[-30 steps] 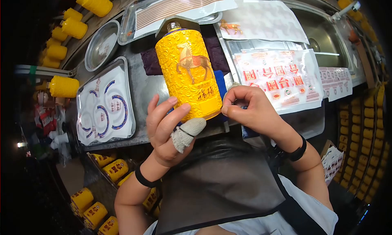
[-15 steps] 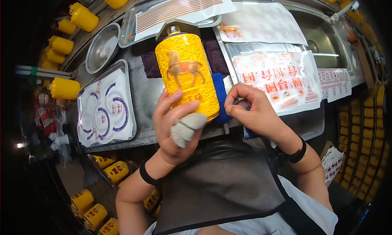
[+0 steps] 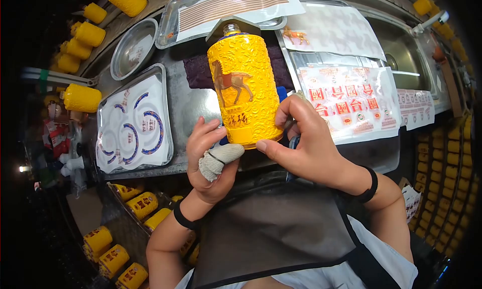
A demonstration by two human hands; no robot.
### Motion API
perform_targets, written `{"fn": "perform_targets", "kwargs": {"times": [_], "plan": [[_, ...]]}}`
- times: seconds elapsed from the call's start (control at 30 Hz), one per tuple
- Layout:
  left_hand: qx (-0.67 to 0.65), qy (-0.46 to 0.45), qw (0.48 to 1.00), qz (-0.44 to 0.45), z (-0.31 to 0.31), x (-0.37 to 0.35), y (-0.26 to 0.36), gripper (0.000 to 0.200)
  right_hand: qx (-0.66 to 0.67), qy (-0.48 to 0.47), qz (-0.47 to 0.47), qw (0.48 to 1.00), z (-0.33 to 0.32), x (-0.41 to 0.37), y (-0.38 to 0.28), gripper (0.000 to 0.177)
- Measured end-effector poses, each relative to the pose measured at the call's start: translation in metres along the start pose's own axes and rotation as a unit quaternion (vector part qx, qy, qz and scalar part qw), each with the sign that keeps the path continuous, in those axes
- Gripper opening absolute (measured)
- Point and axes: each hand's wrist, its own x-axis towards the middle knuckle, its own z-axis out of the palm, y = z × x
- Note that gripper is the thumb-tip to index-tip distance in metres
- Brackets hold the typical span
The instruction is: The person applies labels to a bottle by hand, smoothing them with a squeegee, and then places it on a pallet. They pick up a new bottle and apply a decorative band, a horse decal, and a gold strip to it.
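A yellow embossed bottle (image 3: 246, 93) lies tilted away from me, with a horse picture and dark lettering on its front. Its bare neck sits against an angled metal rest. My left hand (image 3: 208, 161) is at the bottle's lower left, fingertips by its side and thumb at the base edge. A grey cloth cover (image 3: 220, 158) wraps that thumb. From the lower right, my right hand (image 3: 314, 143) grips the base, thumb on the bottom rim and fingers curled along the side. Some blue cloth (image 3: 282, 93) shows behind the bottle.
A tray (image 3: 168, 138) with blue arc decals lies left, near a metal bowl (image 3: 133, 49). Red-lettered decal sheets (image 3: 351, 103) lie right, before a sink (image 3: 406, 58). A striped sheet (image 3: 236, 10) lies at the back. More yellow bottles (image 3: 83, 97) stand left and below.
The bottle has turned, bringing lettering below the horse into view. My right hand has moved left onto its base. My left fingers have come off its front to the side.
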Motion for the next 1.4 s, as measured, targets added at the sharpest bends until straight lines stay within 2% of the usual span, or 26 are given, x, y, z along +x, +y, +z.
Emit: {"fn": "perform_targets", "kwargs": {"times": [0.13, 0.3, 0.4, 0.5, 0.6, 0.8, 1.0, 1.2, 1.4], "plan": [[0.001, -0.025, 0.999, 0.022, -0.004, 0.002, -0.002, 0.051, 0.073, -0.030, 0.080, 0.994, -0.004, -0.001, -0.005, 0.038], [0.017, -0.026, 0.999, 0.042, -0.003, 0.005, -0.001, 0.049, 0.204, -0.053, 0.199, 0.957, -0.009, 0.000, -0.007, 0.038], [0.021, -0.033, 0.998, 0.053, -0.004, 0.005, -0.003, 0.048, 0.115, -0.028, 0.094, 0.988, -0.002, -0.003, 0.000, 0.039], [0.008, -0.032, 0.999, 0.032, -0.005, 0.003, -0.002, 0.045, 0.035, -0.008, 0.037, 0.999, 0.002, -0.001, -0.004, 0.040], [0.046, -0.048, 0.995, 0.069, -0.005, 0.004, -0.002, 0.041, 0.050, -0.006, 0.042, 0.998, 0.003, -0.001, -0.004, 0.040], [0.069, -0.060, 0.993, 0.074, -0.005, 0.004, -0.002, 0.037, 0.159, -0.046, 0.136, 0.977, -0.006, 0.000, -0.002, 0.040], [0.063, -0.046, 0.995, 0.068, -0.003, 0.004, 0.000, 0.039, 0.063, -0.008, 0.030, 0.998, 0.002, -0.001, 0.000, 0.040], [0.074, -0.050, 0.993, 0.080, -0.003, 0.005, 0.000, 0.040, 0.079, -0.018, 0.023, 0.996, 0.000, -0.002, 0.007, 0.038], [0.085, -0.060, 0.991, 0.089, -0.004, 0.005, 0.000, 0.041, 0.178, -0.047, 0.099, 0.978, -0.005, -0.001, 0.009, 0.034]]}}
